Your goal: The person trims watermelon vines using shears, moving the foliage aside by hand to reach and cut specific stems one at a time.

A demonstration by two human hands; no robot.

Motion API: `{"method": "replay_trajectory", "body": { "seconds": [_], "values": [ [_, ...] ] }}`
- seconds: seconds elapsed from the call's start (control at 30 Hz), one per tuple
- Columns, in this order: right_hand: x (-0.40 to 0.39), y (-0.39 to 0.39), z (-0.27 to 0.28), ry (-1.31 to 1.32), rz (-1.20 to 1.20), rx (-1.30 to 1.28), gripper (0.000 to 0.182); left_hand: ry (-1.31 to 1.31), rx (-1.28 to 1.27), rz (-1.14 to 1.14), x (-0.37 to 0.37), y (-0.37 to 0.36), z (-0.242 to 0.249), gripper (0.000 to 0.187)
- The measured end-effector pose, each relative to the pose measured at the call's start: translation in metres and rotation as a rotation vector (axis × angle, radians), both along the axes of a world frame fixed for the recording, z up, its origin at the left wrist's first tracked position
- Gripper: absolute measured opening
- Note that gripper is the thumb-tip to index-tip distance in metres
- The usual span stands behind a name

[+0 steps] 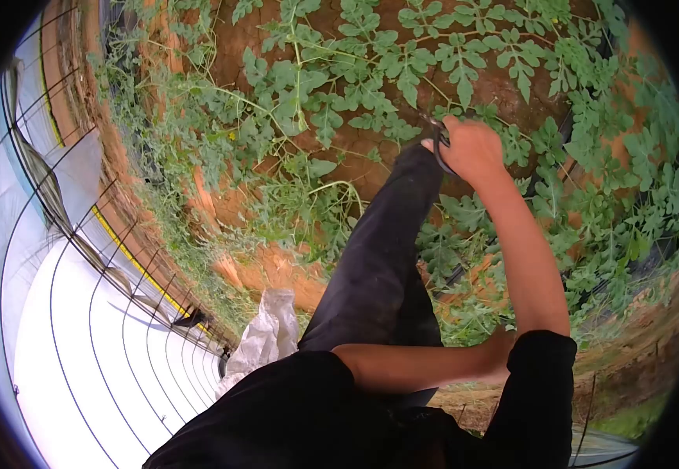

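Observation:
My right hand [472, 150] is closed round the dark handles of a pair of scissors [440, 159], whose metal blades point up and left among the leaves. Green lobed-leaf vines [464, 66] spread over brown soil around it. My left forearm crosses in front of my body, and my left hand [499, 353] lies beside my right elbow, partly behind that arm. Its fingers are hidden, so whether it holds anything does not show. My leg in dark trousers [378, 250] reaches forward into the plants, just left of the scissors.
A crumpled whitish sack [265, 332] stands left of my leg. Farther left, a white plastic greenhouse wall [81, 336] with thin dark ribs curves past, with a yellow line [132, 254] along its base. More vines and dark sheeting [644, 266] lie at the right.

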State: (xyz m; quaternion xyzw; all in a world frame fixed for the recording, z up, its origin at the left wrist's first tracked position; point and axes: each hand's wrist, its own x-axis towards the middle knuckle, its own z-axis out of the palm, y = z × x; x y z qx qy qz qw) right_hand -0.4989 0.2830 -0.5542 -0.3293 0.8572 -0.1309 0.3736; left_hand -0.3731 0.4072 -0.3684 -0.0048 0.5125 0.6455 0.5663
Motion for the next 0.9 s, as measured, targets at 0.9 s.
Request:
{"method": "replay_trajectory", "body": {
  "seconds": [0.9],
  "values": [
    [-0.010,-0.069,-0.111,-0.078,-0.146,-0.051,0.048,-0.114,0.250,0.619,-0.045,-0.003,0.022,0.029]
  ]
}}
